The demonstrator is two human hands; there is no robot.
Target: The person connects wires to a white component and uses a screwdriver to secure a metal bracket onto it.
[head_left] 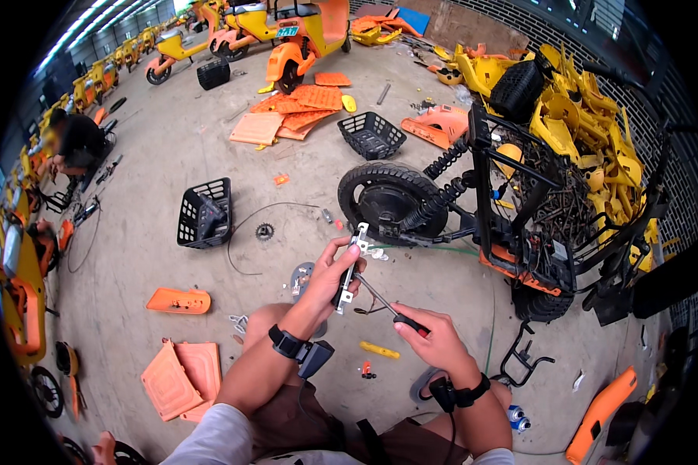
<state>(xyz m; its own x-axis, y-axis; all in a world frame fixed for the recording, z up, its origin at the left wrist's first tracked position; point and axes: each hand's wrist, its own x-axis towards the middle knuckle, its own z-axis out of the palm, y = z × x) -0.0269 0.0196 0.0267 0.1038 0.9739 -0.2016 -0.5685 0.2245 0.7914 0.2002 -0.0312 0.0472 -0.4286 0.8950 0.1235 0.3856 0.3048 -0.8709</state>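
My left hand [327, 280] is closed around a long silver metal part [361, 237] with a dark middle, held tilted in front of me. Its ends stick out above and below my fingers. In my right hand [439, 338] is a screwdriver [381, 301] with a black and red handle. Its shaft points up and left, and the tip is at or very close to the right side of the metal part; whether they touch is hard to see. A thin dark wire [361, 311] hangs beside the part.
A stripped scooter frame [512, 201] with its rear wheel [392, 203] lies ahead right. Black baskets [206, 213], orange panels [180, 380], a loose cable [240, 232] and a yellow piece [379, 349] are on the floor. Yellow covers [566, 116] pile up far right. A person [81, 143] crouches far left.
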